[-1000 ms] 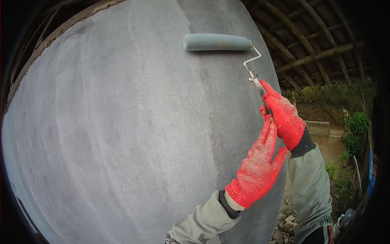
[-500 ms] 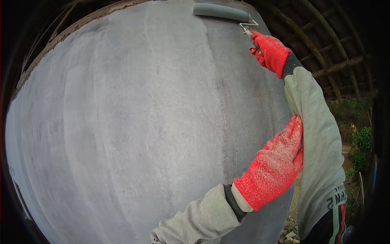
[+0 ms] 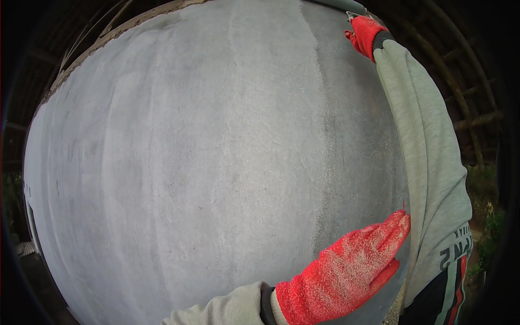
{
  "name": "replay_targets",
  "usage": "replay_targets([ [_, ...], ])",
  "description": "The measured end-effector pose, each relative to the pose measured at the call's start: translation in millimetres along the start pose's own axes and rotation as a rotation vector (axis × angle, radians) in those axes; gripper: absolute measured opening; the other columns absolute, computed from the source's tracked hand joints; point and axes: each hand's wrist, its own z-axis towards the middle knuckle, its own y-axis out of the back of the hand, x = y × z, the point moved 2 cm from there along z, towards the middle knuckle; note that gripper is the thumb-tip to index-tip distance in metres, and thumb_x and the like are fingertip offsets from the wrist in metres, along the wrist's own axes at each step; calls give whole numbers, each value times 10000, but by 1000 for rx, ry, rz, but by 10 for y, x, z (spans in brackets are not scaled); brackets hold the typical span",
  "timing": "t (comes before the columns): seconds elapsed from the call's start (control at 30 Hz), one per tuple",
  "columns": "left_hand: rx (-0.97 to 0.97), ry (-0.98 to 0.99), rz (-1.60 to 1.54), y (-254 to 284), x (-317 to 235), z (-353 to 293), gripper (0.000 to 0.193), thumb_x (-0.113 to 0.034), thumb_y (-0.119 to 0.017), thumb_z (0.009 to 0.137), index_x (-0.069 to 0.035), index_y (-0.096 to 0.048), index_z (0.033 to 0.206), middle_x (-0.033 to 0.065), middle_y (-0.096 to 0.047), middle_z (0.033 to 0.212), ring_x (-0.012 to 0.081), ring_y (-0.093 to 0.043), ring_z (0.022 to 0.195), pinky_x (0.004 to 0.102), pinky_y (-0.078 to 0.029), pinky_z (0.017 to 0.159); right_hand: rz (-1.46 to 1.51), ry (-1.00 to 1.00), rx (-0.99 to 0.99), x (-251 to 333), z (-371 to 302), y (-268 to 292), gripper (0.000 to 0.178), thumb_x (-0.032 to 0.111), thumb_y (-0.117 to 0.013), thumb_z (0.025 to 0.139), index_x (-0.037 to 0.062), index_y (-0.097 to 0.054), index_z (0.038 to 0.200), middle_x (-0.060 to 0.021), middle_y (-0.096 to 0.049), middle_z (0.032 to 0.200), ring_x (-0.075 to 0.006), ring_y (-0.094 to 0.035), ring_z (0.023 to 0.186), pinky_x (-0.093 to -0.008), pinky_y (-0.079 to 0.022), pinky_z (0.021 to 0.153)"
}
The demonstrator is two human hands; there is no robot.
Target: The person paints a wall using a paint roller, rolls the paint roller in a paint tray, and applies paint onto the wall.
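Up the grey wall (image 3: 216, 162) went the roller (image 3: 349, 5), higher than half a second earlier, now partly cut off by the view's top edge. Gloved in red, the right hand (image 3: 365, 36) had its fingers curled round the handle. Lower down, the left hand (image 3: 346, 273) was empty, fingers straight and together, tips just beside the right sleeve (image 3: 428, 157).

Free room over the grey wall (image 3: 179, 157) at left, right sleeve (image 3: 428, 146) an obstacle rightward
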Motion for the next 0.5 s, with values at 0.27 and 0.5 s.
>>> replay_targets([
  [0.27, 315, 87, 14, 138, -228, -51, 536, -231, -642, 837, -3, -503, 1302, 147, -547, 1309, 280, -593, 1069, 395, -487, 900, -9, 43, 4, -93, 68, -143, 348, 318, -601, 931, 94, -569, 1195, -32, -583, 830, -34, -420, 539, -193, -363, 430],
  [0.5, 283, 261, 81, 77, -630, -771, 511, -272, -585, 891, -25, -508, 1332, 151, -535, 1330, 301, -556, 1144, 424, -463, 935, 69, 54, 224, -741, -771, -816, 348, 309, -598, 928, 87, -579, 1195, -25, -577, 825, -33, -417, 542, -195, -359, 437],
])
